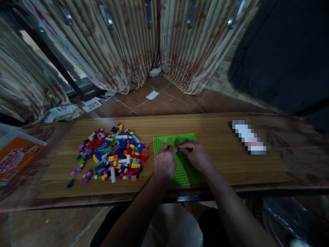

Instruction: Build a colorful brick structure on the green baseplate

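A green studded baseplate (183, 176) lies on the wooden board, and both of my hands are over it. My left hand (165, 162) is closed, its fingers curled toward the middle of the plate. From the other side, my right hand (196, 155) pinches with thumb and forefinger. Between the fingertips of both hands shows a small grey-blue toy brick (176, 150); the fingers hide most of it. Whether it touches the studs, I cannot tell. To the left is a loose pile of colourful toy bricks (118, 154).
The wooden board (218, 171) spans the low table. A blurred-out pale object (249, 137) lies at its right. An orange-labelled plastic tub (19, 154) stands at the far left. A few stray bricks, such as a blue-green one (70, 183), lie near the front left edge. Striped curtains (123, 51) hang behind.
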The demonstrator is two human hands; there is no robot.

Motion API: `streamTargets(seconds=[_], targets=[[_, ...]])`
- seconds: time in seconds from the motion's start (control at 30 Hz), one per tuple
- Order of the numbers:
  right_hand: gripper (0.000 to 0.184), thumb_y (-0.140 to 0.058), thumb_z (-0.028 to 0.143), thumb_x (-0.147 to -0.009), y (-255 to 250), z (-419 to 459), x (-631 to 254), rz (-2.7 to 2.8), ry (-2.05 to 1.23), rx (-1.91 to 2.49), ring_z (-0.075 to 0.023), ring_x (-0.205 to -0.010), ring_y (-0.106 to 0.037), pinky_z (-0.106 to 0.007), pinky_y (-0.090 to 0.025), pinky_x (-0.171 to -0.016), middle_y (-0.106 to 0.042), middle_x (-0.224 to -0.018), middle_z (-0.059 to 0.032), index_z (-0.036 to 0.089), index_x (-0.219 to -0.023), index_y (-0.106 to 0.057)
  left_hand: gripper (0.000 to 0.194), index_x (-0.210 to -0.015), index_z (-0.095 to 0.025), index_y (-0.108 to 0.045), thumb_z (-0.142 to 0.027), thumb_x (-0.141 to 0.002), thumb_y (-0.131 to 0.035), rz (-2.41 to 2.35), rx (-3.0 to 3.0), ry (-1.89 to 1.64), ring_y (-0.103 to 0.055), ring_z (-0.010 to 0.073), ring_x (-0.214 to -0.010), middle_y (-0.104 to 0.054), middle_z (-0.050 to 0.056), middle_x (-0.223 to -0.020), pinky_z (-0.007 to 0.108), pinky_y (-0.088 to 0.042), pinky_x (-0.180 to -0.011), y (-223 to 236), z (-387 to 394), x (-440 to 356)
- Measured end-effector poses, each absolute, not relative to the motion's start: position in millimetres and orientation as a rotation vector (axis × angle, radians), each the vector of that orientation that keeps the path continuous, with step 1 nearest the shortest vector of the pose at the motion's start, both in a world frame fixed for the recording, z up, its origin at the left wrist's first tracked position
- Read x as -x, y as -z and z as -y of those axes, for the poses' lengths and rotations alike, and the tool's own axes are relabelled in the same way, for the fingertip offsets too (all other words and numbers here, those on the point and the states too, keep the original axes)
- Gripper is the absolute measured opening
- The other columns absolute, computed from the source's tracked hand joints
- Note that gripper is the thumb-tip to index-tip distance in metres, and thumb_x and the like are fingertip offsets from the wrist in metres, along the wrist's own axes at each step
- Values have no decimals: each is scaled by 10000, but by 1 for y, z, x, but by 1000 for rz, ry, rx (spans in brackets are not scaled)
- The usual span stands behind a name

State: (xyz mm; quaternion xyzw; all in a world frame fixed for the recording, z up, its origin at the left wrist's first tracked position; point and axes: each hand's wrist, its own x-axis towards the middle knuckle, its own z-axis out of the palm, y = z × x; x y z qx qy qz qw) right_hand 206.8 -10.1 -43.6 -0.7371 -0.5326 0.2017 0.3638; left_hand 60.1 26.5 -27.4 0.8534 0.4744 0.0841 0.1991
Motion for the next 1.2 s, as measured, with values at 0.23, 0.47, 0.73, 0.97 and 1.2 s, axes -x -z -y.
streamTargets(seconds=[0.23,0.47,0.73,0.97,1.2], targets=[[126,-651,195,-783,40,10,-207,1370,-586,1890,-182,-793,-643,-343,-493,-791,-697,-827,-37,221,-831,-764,284,-1009,-215,-656,-168,-927,-388,-1315,-2365,-370,-621,158,-841,-611,63,-1065,249,-481,-739,35,-25,-58],[221,-604,293,-824,36,18,-221,1241,-649,1780,-198,-938,-656,-377,-486,-882,-728,-1003,-51,234,-991,-736,249,-965,-213,-677,-202,-935,-429,-1250,-2308,-438,-606,143,-890,-630,41,-1014,236,-475,-809,30,-30,-56],[226,-638,348,-782,39,13,-212,1092,-535,1746,-205,-832,-658,-362,-500,-798,-728,-914,-64,195,-913,-741,216,-939,-220,-690,-184,-909,-479,-1240,-2270,-468,-609,140,-851,-642,33,-988,237,-469,-797,32,-31,-55],[98,-665,267,-752,40,9,-188,1274,-509,1786,-191,-817,-637,-351,-472,-826,-683,-821,-34,233,-777,-753,217,-853,-208,-707,-134,-872,-504,-1207,-2229,-532,-615,148,-839,-661,37,-898,239,-470,-777,31,-35,-55],[82,-679,216,-722,39,6,-190,1255,-538,1881,-191,-789,-631,-339,-477,-769,-668,-816,-41,215,-762,-751,196,-841,-201,-730,-89,-796,-576,-1202,-2153,-529,-627,146,-807,-683,33,-879,241,-477,-772,27,-41,-55]])
